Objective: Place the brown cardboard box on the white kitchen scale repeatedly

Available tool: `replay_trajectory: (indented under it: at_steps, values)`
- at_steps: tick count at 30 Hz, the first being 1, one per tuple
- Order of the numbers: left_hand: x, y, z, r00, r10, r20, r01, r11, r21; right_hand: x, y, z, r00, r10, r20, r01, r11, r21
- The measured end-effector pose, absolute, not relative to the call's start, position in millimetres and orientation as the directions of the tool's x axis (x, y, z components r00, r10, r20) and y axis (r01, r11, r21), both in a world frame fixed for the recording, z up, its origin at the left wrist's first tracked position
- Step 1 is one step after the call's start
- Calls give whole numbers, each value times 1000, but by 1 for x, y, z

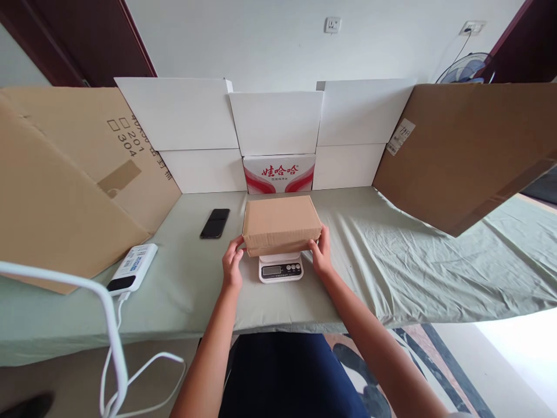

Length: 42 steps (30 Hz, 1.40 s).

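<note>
A closed brown cardboard box [282, 219] is held level at its two near corners, over a white kitchen scale [281, 270]. Fingers of my left hand [232, 264] grip the box's left side. On the opposite side, my right hand [321, 249] has its thumb on the front face and its fingers along the right edge. The box covers most of the scale's platform; whether it rests fully on it I cannot tell. Facing me, the scale's display and buttons stay visible, but no reading can be made out.
A black phone [215, 223] lies left of the box. Farther left is a white power bank [133, 268] with a cable. White boxes [278, 123] form a wall behind, beside large cardboard panels [465, 145] at the sides. A white curved tube [107, 302] crosses the lower left.
</note>
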<state>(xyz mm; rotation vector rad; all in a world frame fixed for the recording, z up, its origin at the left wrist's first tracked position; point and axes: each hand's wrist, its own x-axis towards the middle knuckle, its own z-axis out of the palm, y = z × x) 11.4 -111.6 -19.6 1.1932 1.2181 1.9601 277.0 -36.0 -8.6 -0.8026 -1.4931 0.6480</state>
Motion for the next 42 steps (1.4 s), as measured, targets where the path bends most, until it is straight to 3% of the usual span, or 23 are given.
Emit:
replay_trajectory:
  at_steps: [8,28,36,42]
  values:
    - [10,-114,-20,-546,754,366,33,-417,908,276,-42,-7,-49,809,586,95,588,-803]
    - [10,-116,-17,-551,738,389,72,-422,904,276,-43,-6,-18,810,586,103,584,-805]
    - [7,-115,-14,-706,632,319,51,-404,913,278,-40,-8,112,824,555,33,555,-831]
    - [8,-111,-12,-735,619,278,14,-395,918,278,-24,-12,299,879,371,-130,423,-897]
